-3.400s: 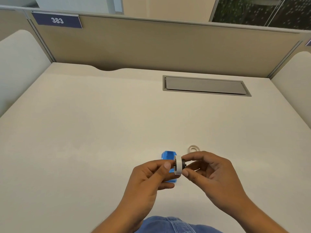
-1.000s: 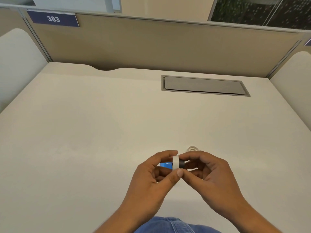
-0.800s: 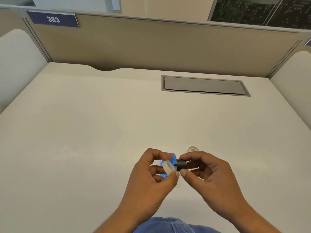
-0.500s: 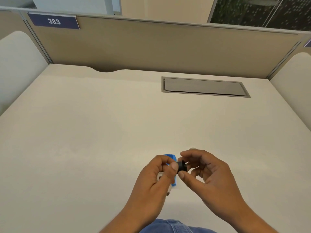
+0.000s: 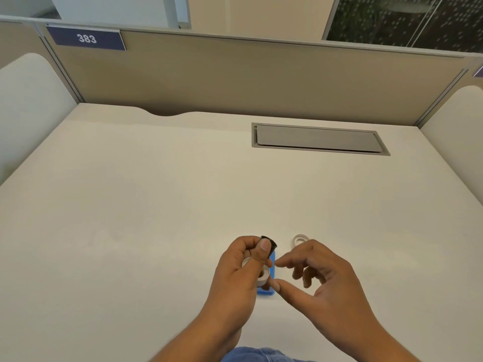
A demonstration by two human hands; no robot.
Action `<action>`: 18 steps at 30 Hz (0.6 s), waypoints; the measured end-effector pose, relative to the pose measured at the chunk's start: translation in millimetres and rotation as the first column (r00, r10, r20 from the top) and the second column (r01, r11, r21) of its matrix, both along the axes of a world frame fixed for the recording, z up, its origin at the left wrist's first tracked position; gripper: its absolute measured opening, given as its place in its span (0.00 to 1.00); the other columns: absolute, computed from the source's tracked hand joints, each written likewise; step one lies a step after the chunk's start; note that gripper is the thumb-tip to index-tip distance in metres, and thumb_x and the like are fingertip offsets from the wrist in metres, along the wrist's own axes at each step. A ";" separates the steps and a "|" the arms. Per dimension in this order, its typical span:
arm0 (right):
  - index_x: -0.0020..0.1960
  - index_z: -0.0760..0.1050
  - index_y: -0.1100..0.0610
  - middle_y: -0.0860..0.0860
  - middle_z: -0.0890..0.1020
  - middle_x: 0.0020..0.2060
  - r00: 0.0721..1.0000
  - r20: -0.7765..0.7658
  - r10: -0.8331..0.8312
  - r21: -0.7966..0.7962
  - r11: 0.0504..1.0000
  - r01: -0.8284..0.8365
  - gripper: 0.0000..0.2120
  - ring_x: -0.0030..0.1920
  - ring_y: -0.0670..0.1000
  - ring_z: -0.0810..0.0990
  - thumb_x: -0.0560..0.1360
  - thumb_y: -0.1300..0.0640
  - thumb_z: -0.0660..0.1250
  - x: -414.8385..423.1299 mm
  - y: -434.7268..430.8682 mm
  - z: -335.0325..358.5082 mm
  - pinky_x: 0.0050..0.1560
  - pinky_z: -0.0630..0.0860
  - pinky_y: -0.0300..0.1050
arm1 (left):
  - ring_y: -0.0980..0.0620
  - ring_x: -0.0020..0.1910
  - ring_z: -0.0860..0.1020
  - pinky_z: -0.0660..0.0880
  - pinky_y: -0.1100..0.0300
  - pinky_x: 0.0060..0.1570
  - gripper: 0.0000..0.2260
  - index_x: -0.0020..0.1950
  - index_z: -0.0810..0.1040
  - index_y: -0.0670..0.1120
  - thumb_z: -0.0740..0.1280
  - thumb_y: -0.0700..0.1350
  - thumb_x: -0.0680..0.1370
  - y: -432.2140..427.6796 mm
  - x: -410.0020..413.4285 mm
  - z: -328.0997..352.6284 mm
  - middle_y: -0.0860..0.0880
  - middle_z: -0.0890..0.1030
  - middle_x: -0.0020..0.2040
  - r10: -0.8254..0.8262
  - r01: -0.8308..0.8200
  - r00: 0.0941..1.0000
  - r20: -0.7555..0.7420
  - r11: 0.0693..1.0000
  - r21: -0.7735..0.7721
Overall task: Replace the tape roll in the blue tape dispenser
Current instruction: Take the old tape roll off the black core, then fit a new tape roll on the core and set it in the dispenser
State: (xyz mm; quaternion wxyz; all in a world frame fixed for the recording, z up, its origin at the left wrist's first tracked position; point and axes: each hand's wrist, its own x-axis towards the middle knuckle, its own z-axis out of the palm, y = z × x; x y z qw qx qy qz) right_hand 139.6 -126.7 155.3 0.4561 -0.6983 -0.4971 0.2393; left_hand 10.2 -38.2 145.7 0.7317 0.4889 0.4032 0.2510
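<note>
A broad cream-white desk surface [image 5: 156,205] fills most of the frame. Set into it at upper right is a grey rectangular cable-hatch cover [image 5: 317,138]. Along the back runs a tan fabric partition panel [image 5: 261,79] with a thin grey top rail; at its upper left hangs a dark blue nameplate [image 5: 86,39] reading 383. Rounded off-white side dividers [image 5: 28,100] flank the desk at both edges. Beyond the partition — a pale wall and, at upper right, a dark glass pane [image 5: 392,19] speckled with light dots.

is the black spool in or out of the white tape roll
Out: the left hand pinches the black spool at its fingertips, apart from the white tape roll lower in it.
</note>
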 end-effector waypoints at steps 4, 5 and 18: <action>0.48 0.82 0.38 0.45 0.77 0.43 0.991 0.104 0.085 0.005 0.996 -0.086 0.10 0.40 0.47 0.76 0.67 0.45 0.73 -2.4 2.0 -3.9 0.34 0.69 0.30 | 0.49 0.41 0.81 0.79 0.56 0.45 0.17 0.49 0.81 0.51 0.67 0.62 0.71 -1.9 8.9 -0.9 0.42 0.84 0.47 -0.008 0.009 0.999 0.038 0.999 -0.034; 0.48 0.82 0.38 0.45 0.77 0.42 0.987 0.128 0.099 -0.001 0.995 -0.100 0.09 0.40 0.46 0.75 0.68 0.46 0.73 -2.4 2.8 -5.0 0.34 0.68 0.29 | 0.49 0.40 0.81 0.79 0.57 0.44 0.17 0.49 0.80 0.50 0.68 0.62 0.71 -2.4 11.0 -0.7 0.44 0.84 0.45 -0.010 0.013 0.999 0.051 0.999 -0.044; 0.39 0.84 0.47 0.36 0.81 0.52 0.995 -0.017 -0.101 -0.047 0.994 0.100 0.14 0.39 0.43 0.84 0.64 0.65 0.80 28.4 4.0 -26.6 0.32 0.75 0.30 | 0.52 0.49 0.84 0.78 0.54 0.51 0.21 0.49 0.81 0.47 0.69 0.62 0.68 24.3 9.4 -14.6 0.50 0.87 0.45 0.077 -0.077 0.997 0.005 0.997 0.016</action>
